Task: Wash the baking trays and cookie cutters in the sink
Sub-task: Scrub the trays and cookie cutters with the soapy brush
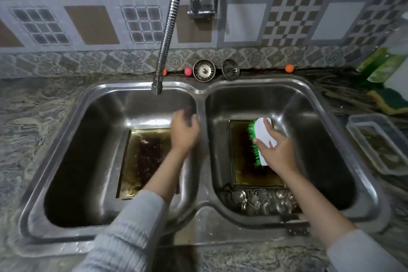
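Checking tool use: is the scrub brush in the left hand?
No, the right hand grips the brush over the right basin's tray.

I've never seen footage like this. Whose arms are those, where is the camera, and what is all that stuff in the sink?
No machine here: a person wears a camera on the head, so you look down along their own arms at a steel double sink. The right hand grips a white scrubbing brush with green bristles over a stained baking tray in the right basin. Metal cookie cutters lie at that basin's near end. The left hand reaches into the left basin above a second dirty tray; its fingers curl, but I cannot tell whether they hold anything. The flexible faucet hose hangs over the left basin. Two sink strainers lean against the wall, and a sponge lies on the counter at the right.
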The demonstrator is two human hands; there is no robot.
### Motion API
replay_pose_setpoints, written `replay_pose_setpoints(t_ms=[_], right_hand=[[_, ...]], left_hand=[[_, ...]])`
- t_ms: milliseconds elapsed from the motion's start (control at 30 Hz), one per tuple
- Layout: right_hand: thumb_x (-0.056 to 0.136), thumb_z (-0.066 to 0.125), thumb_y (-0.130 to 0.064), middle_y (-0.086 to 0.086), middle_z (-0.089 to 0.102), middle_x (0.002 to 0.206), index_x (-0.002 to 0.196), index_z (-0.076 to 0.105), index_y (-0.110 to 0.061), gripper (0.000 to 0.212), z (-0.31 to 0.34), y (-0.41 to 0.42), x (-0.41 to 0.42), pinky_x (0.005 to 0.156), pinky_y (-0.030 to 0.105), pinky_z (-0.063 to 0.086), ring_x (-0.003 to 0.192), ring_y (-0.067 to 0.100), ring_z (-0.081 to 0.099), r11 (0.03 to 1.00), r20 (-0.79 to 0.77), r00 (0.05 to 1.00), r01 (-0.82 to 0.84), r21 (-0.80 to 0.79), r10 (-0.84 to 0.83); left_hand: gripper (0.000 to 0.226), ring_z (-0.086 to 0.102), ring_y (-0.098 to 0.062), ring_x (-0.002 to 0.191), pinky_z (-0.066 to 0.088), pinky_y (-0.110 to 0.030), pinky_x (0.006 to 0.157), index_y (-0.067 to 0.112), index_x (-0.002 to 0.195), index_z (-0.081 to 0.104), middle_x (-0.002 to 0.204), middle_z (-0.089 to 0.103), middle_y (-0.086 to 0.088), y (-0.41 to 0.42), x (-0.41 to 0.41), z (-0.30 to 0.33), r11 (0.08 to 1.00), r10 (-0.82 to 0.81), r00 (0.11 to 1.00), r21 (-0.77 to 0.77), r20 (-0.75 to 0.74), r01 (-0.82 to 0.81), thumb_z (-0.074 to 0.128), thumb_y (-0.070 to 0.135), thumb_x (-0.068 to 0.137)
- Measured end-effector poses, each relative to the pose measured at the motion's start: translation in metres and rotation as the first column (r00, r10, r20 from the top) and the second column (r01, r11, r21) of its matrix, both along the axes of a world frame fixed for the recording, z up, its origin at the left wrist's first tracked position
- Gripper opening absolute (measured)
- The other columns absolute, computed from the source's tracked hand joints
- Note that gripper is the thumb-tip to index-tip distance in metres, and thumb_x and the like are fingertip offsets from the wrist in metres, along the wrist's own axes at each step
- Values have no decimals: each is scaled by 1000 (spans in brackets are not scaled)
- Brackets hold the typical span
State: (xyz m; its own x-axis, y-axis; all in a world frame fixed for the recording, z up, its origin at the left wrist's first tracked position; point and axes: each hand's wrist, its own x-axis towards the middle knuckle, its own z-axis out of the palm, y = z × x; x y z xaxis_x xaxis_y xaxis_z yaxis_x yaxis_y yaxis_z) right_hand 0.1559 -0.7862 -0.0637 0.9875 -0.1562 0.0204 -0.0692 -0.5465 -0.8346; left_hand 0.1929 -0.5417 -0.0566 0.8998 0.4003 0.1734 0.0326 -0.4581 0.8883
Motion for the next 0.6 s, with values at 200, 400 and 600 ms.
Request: replay_pose_setpoints(t_ms=[200, 400, 600], right_hand=[[85, 70, -27, -3, 45, 144, 140, 42, -36, 62, 3, -46, 4, 99, 24, 43, 128, 17, 46, 998, -6, 1000, 4, 70, -4], [83, 70, -29, -17, 43, 143, 136, 42, -45, 62, -3, -92, 8, 103, 28, 43, 128, 3, 41, 995, -26, 1000, -13, 100, 15], [83, 71, -24, -26, 42, 134, 138, 45, -37, 62, 19, -135, 7, 97, 5, 36, 120, -15, 37, 995, 27, 1000, 1, 95, -4]], left_hand=[[26, 63, -24, 103, 47, -25, 76, 3, 110, 63, 107, 66, -11, -110, 17, -37, 952, -295, 839, -64, -457, 300, 61, 18, 89], [17, 64, -26, 96, 48, -25, 73, 6, 100, 65, 103, 68, -11, -141, 20, -99, 962, -143, 707, 73, -693, 265, 59, 10, 85], [18, 62, -27, 95, 55, -38, 83, 6, 106, 58, 105, 62, -11, -144, 29, -116, 976, 45, 725, 186, -687, 116, 57, 6, 88]])
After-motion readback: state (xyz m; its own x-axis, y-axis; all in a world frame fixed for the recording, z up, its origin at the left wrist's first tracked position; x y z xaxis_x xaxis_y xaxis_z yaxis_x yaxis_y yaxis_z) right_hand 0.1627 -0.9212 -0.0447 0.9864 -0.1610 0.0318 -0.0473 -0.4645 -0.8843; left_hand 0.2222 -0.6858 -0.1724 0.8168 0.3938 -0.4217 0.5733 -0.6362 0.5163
